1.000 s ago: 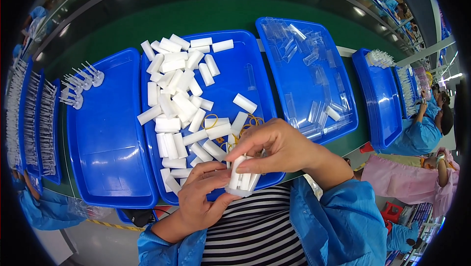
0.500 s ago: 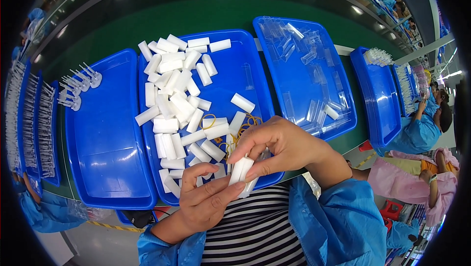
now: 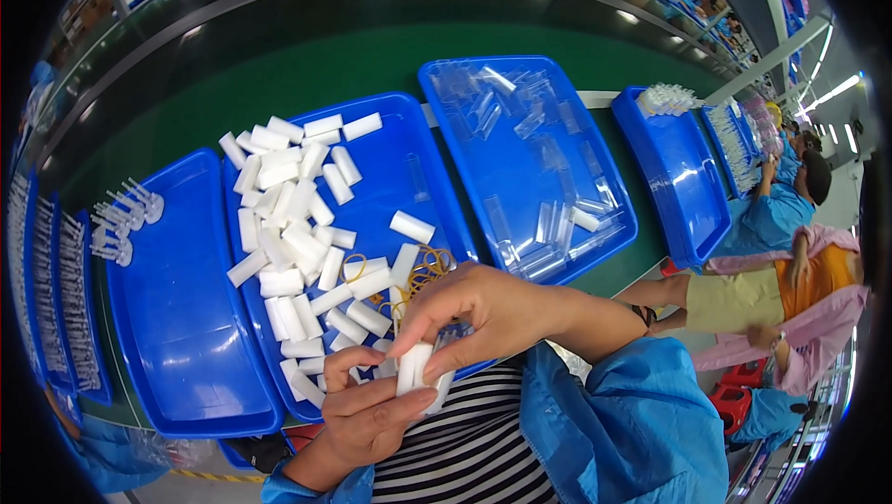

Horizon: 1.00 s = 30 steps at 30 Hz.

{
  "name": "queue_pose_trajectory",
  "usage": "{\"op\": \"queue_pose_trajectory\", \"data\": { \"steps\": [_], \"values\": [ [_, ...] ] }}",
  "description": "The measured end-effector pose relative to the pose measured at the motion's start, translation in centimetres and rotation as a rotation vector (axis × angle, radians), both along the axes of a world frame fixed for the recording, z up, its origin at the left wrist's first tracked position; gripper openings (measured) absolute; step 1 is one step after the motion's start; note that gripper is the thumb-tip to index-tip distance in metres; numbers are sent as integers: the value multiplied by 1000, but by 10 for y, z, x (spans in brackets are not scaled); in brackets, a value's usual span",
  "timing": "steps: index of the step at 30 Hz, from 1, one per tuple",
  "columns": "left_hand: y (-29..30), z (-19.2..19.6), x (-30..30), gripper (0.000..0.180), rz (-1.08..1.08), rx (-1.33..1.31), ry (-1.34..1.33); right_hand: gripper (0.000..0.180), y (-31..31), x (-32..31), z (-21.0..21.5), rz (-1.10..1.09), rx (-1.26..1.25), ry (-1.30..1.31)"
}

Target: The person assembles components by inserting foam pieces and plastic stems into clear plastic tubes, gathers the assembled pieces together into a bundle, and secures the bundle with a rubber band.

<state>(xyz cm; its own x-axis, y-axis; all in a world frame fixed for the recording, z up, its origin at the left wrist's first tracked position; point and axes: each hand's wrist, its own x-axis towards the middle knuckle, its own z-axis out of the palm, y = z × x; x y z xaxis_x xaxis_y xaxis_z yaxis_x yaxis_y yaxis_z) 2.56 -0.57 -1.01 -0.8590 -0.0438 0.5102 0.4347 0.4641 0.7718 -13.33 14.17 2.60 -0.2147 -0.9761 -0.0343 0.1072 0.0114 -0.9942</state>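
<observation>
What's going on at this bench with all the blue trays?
A person in a blue coat holds a small bundle of white blocks between both hands: the left hand supports it from below, the right hand pinches it from above. Behind them, a blue tray holds many loose white blocks and some rubber bands. Another tray holds clear pieces.

**One head-worn fisheye, looking down**

A single view comes from the person's head, tilted steeply down and forward over the green table (image 3: pixel 307 58). It sits close: the left hand (image 3: pixel 367 416) and right hand (image 3: pixel 483 314) fill the lower centre, forearms entering from the bottom edge. The wide lens bends the blue trays (image 3: pixel 177 337) and table edge toward a dark round rim. Co-workers appear small at the far right.
</observation>
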Motion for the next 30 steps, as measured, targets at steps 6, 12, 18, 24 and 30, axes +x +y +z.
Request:
{"op": "queue_pose_trajectory", "data": {
  "steps": [6,12,18,24,30],
  "values": [
    [-2,1,0,28,27,-70,-3,34,11,-7,7,-181,10,269],
    [-5,3,5,30,70,-89,-30,23,57,-105,13,-804,446,1126],
    [-6,6,5,30,79,-116,-37,26,76,-143,-9,-685,925,1299],
    [-6,8,3,31,86,-118,-41,34,69,-140,-18,-555,992,1344],
    [-6,6,3,29,94,-147,-11,32,71,-132,-10,-538,882,1197]
  ]
}}
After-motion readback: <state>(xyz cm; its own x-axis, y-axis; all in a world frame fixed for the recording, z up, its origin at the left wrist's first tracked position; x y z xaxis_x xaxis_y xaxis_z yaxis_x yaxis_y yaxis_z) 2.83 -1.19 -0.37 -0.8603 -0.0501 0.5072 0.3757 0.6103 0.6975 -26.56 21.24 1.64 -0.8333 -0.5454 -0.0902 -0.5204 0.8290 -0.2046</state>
